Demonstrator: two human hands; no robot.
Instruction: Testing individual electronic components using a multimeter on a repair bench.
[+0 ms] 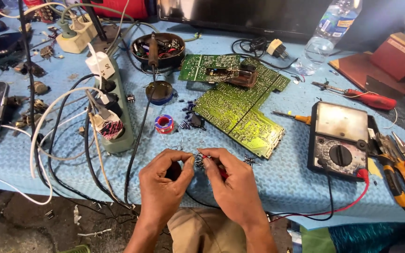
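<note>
multimeter [341, 140] right of circuit board [240, 112]

Low workbench covered with light blue quilted cloth [282, 182], set above bare grey concrete floor [10, 225] littered with scraps, evenly lit.

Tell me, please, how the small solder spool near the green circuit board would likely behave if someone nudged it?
The solder spool lies flat on its flange on the blue padded table cover, so it would probably slide or stay put, not roll. It looks small yet wound with metal wire, so likely heavy for its size. A loose wire end might drag behind it.
</note>
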